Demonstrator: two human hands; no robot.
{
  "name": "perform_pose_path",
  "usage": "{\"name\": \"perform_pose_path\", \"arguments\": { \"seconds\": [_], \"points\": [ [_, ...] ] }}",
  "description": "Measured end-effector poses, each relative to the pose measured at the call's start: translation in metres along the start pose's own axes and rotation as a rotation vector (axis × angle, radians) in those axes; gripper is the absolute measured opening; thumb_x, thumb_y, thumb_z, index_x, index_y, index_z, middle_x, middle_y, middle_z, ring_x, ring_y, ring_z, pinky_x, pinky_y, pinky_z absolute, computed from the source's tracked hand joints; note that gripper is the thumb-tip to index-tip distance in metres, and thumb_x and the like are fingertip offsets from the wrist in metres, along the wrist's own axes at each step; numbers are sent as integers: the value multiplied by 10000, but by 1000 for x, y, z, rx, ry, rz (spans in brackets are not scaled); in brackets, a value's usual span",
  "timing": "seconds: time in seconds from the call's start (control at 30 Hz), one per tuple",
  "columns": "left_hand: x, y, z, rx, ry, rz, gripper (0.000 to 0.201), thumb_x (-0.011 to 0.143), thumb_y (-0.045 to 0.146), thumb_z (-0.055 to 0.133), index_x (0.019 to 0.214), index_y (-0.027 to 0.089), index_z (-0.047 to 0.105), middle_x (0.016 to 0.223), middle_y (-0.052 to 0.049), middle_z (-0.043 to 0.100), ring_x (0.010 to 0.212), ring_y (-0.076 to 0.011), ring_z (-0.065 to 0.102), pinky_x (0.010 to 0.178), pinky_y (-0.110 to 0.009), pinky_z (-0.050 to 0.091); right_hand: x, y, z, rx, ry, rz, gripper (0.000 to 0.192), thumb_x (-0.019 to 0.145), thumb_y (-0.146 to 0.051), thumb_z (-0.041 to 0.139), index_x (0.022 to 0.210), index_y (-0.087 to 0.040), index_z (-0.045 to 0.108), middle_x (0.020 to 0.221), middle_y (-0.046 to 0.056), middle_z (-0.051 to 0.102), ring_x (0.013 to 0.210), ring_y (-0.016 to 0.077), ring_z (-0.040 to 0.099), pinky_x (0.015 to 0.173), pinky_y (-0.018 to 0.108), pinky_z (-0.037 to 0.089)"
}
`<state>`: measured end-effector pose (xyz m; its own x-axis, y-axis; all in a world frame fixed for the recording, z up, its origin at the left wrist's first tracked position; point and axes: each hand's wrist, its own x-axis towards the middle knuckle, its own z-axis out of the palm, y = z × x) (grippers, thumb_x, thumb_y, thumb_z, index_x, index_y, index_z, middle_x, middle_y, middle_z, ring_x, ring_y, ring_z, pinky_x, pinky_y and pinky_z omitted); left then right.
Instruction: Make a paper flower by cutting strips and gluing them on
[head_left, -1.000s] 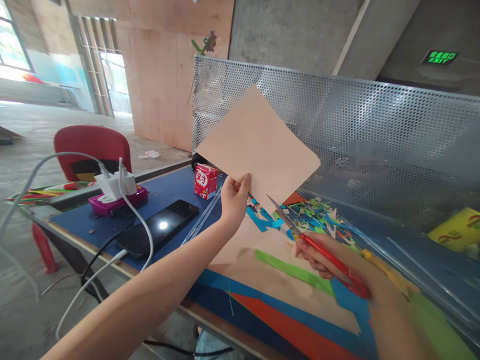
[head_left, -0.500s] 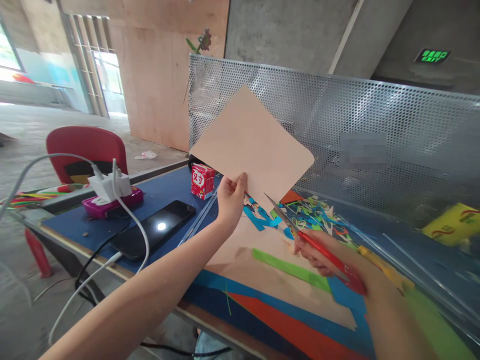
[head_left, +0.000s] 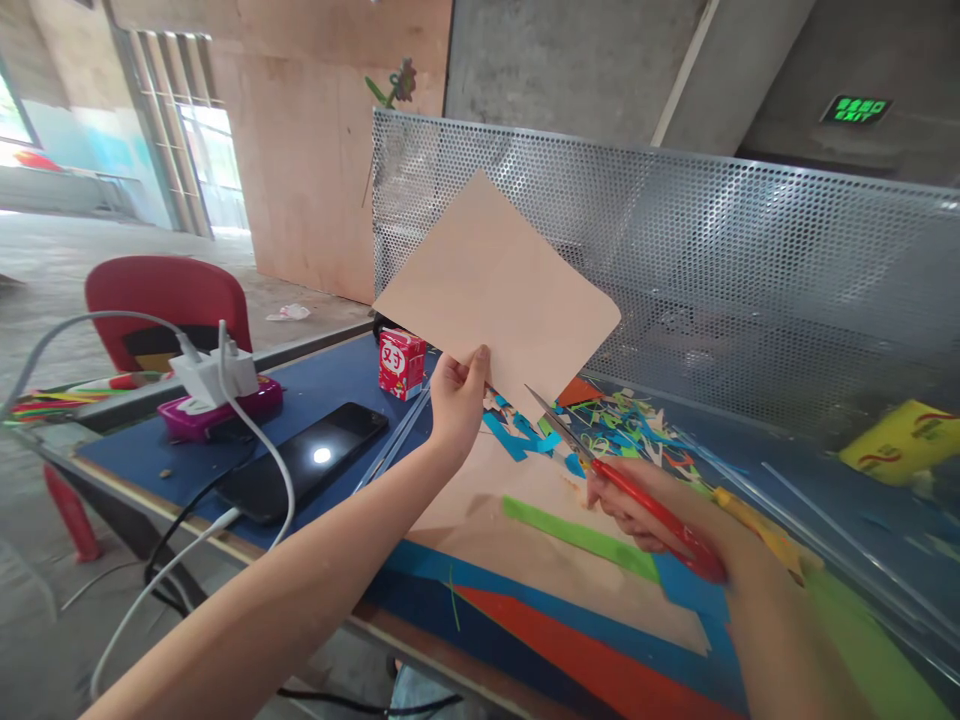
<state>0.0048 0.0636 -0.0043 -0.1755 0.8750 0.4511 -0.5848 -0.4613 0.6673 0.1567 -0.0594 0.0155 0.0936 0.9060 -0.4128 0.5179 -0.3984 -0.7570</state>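
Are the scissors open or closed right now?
Open: the scissors in the right hand show two parted blades at the tan paper's lower edge.

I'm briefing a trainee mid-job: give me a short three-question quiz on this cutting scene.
1. True or false: the left hand holds the beige paper sheet off the table.
2. Which hand holds the red-handled scissors?
3. The red drink carton stands: A) beside the black phone; B) at the table's far edge, behind the phone.

Key: 1 true; 2 the right hand; 3 B.
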Motion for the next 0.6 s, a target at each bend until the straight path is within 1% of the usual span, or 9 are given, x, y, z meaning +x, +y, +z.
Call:
{"name": "perform_pose_path", "arguments": {
  "seconds": [0.1, 0.17, 0.43, 0.6],
  "points": [
    [1, 0, -1, 10, -7, -1, 170, 731, 251, 594, 650, 174, 465, 490, 75, 444, 407, -37, 362, 403, -171, 303, 0, 1, 0, 26, -35, 19, 346, 787, -490, 374, 613, -199, 441, 424, -70, 260, 315, 54, 227, 308, 197, 189],
    [1, 0, -1, 7, -13, -3, 182, 723, 262, 603, 647, 174, 463, 489, 78, 440, 408, -37, 364, 415, -172, 318, 1, 2, 0, 25, -19, 17, 347, 790, -494, 371, 623, -200, 446, 427, -73, 255, 314, 51, 209, 309, 198, 195],
    [1, -2, -1, 6, -19, -6, 177, 716, 269, 611, 660, 176, 472, 496, 69, 466, 414, -44, 390, 419, -180, 326, 6, 7, -4, 4, -42, 36, 324, 767, -507, 423, 639, -211, 448, 434, -76, 264, 309, 51, 199, 289, 208, 215],
    [1, -3, -1, 6, -23, 1, 205, 718, 263, 610, 631, 181, 443, 459, 81, 419, 392, -39, 359, 391, -176, 296, 4, 7, -3, 4, -36, 16, 330, 774, -502, 420, 637, -204, 453, 447, -68, 287, 304, 45, 209, 281, 206, 221]
  ]
}}
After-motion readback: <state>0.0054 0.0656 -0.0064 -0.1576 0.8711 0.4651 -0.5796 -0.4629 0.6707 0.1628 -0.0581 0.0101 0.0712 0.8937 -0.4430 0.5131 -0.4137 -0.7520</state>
